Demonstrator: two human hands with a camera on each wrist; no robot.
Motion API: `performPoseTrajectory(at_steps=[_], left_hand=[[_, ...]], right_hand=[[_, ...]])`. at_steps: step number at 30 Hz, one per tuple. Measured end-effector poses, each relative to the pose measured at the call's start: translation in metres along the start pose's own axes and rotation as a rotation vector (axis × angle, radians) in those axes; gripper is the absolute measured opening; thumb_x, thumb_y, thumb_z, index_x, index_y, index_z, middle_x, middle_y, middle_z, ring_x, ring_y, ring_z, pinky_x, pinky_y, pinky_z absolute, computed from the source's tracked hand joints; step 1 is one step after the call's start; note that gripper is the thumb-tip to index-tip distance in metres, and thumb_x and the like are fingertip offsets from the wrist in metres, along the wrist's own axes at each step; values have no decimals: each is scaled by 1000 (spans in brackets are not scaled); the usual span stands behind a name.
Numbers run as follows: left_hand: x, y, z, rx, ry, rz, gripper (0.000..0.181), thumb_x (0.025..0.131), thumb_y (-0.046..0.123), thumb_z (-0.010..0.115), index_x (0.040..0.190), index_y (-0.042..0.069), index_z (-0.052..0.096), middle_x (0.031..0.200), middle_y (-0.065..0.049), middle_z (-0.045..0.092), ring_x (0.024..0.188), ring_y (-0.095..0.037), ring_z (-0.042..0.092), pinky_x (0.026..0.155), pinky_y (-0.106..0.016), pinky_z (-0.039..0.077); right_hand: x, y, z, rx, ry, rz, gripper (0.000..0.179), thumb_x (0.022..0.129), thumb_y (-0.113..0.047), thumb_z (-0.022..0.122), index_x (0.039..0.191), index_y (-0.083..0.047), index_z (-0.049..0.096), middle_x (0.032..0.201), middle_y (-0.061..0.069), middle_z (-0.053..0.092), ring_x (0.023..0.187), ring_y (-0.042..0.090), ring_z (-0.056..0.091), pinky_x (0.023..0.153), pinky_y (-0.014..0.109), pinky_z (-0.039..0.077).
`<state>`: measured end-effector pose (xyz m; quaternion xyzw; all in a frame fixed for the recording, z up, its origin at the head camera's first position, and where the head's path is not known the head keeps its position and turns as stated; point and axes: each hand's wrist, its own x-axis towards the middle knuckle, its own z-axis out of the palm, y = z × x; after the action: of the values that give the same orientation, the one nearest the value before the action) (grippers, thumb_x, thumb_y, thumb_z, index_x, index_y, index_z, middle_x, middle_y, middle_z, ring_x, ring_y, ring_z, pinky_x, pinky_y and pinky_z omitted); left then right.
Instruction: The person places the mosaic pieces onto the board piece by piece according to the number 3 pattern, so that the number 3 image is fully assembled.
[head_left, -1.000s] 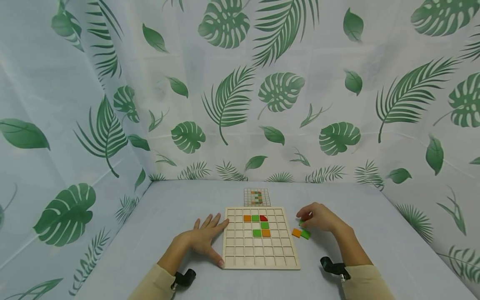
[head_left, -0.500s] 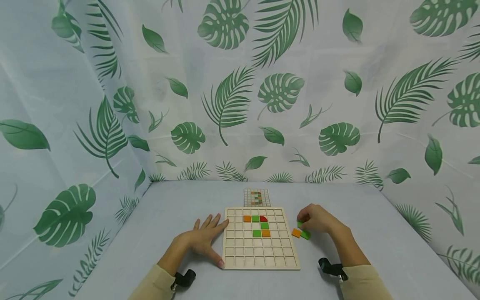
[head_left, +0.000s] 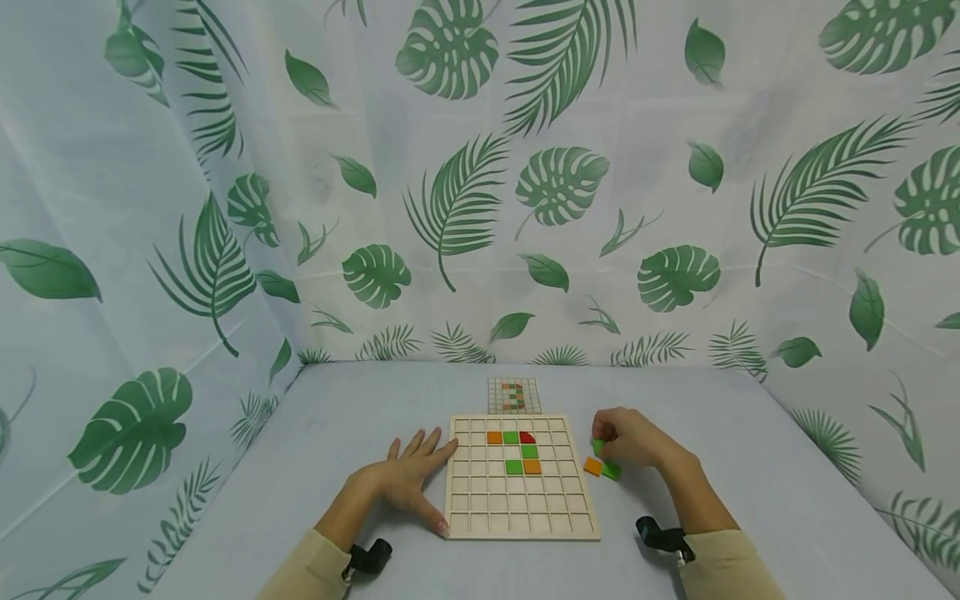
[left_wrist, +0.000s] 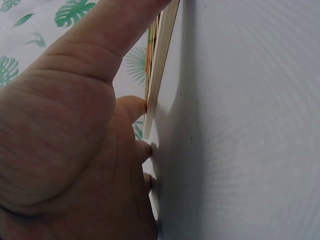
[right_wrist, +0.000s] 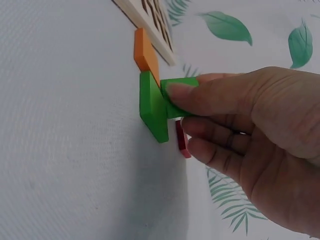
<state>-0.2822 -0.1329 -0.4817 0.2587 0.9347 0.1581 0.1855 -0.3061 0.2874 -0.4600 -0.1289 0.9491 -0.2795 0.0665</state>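
Loose red tile (right_wrist: pixel 181 138) (head view: hidden)

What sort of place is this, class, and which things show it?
Perhaps a makeshift recording booth: leaf-print sheeting stands along three sides of a pale table, and black devices sit at both wrists.

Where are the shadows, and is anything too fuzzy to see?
Head view: fine details look fuzzy on the pattern card. Left wrist view: a dark shadow runs down the tabletop beside the board. Right wrist view: a soft shadow spreads below the unheld green tile.
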Motion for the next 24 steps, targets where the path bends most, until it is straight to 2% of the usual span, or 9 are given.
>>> performPoseTrajectory(at_steps=[5, 9, 12, 16, 20, 24], left_hand=[[1, -1, 1, 7, 1, -7, 136, 64, 74, 87, 169, 29, 14, 177, -12, 0, 163, -39, -4, 125, -70, -2], [1, 0, 1, 6, 2, -6, 136, 64, 73, 88, 169, 29, 14, 177, -11, 0, 163, -39, -5, 125, -70, -2], [-1, 1, -1, 5, 2, -5, 136, 64, 72, 88, 169, 28, 14, 177, -12, 0, 163, -40, -5, 125, -71, -3], [-2, 3, -2, 1, 2, -7, 135, 64, 72, 88, 169, 27, 15, 177, -12, 0, 163, -40, -4, 125, -71, -2], [-1, 2, -1, 1, -3, -7, 135, 64, 72, 88, 169, 28, 15, 177, -12, 0, 163, -40, -4, 125, -71, -2], [-1, 2, -1, 2, -7, -10, 135, 65, 72, 88, 169, 28, 14, 177, -12, 0, 163, -40, -4, 125, -71, -3]], right_hand=[[2, 0, -5, 27, 69, -38, 15, 85, 3, 76, 88, -9, 67, 77, 0, 64, 73, 18, 56, 67, 32, 47], [4, -1, -8, 75, 86, -105, 13, 89, -1, 77, 92, -10, 68, 80, 0, 65, 74, 17, 57, 66, 30, 50], [6, -4, -8, 133, 71, -144, 10, 91, -6, 78, 96, -10, 70, 82, 0, 66, 75, 18, 59, 65, 28, 53], [7, -11, -4, 193, 45, -154, 13, 92, -8, 77, 104, -5, 73, 86, 3, 67, 76, 21, 62, 66, 29, 57], [7, -17, 1, 202, 5, -151, 20, 93, -9, 76, 112, -3, 75, 88, 3, 68, 75, 21, 64, 67, 32, 58], [6, -22, 6, 200, -27, -161, 20, 93, -9, 76, 112, -4, 77, 89, 3, 69, 74, 20, 64, 66, 33, 59]])
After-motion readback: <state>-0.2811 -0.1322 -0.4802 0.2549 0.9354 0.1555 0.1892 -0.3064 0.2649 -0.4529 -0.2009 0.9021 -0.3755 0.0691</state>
